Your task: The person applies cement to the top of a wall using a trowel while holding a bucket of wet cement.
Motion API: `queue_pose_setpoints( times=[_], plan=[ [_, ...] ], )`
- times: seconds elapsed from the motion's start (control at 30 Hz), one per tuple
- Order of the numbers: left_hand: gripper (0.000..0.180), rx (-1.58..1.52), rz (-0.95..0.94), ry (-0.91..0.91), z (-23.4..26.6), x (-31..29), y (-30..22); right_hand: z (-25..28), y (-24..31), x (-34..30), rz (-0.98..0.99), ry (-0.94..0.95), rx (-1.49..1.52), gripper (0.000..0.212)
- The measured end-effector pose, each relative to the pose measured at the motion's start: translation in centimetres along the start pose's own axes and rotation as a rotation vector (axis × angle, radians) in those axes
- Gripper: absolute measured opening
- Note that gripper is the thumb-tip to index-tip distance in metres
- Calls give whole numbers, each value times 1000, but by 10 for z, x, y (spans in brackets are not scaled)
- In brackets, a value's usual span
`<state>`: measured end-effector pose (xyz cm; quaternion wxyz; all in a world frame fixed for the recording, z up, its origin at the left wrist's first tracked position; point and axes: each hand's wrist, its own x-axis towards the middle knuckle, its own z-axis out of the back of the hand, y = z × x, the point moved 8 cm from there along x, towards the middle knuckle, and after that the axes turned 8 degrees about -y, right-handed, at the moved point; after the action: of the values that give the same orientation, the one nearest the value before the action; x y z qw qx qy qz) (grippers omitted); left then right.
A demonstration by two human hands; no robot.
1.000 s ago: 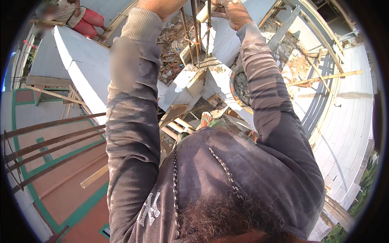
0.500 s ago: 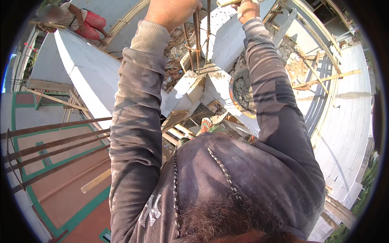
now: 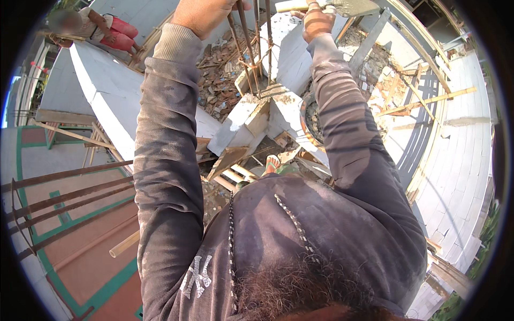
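At the top edge, my left hand point(image 3: 206, 15) is closed round an upright steel rebar point(image 3: 247, 45), which leans left. The hand's upper part is cut off by the frame. My right hand point(image 3: 318, 22) grips the pale handle of a trowel point(image 3: 354, 7), whose grey blade extends to the right. Below the hands, the rebars rise from the corner where pale block walls point(image 3: 281, 99) meet. A round mortar tub point(image 3: 304, 122) rests on the wall, partly hidden by my right forearm.
Rubble point(image 3: 222, 83) lies behind the corner. Rusty bars point(image 3: 69, 187) project at the left, near a bamboo pole end point(image 3: 124, 244). Another person point(image 3: 110, 29) sits on the far-left wall. A curved block wall point(image 3: 460, 160) and bamboo scaffolding point(image 3: 428, 101) stand at the right. My sandalled foot point(image 3: 272, 162) shows below.
My left hand has moved left, and the rebars lean further left with it. My right hand has shifted slightly left and down, bringing more of the trowel blade into view.
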<state>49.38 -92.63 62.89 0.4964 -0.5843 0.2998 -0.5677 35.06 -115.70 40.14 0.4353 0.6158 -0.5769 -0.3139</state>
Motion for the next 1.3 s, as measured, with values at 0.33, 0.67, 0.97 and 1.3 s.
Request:
queue_pose_setpoints(
  times=[0.33,0.67,0.97,1.3],
  plan=[
    [34,25,23,-37,10,-5,3,-19,-34,-20,-65,171,-128,33],
    [21,124,-22,-104,18,-4,12,-7,-31,-17,-65,104,-82,29],
    [30,142,-27,-132,10,-5,1,-21,-45,-12,-136,238,-139,29],
    [55,18,-76,-188,-3,-4,5,68,190,-129,836,200,-1076,37]
  ],
)
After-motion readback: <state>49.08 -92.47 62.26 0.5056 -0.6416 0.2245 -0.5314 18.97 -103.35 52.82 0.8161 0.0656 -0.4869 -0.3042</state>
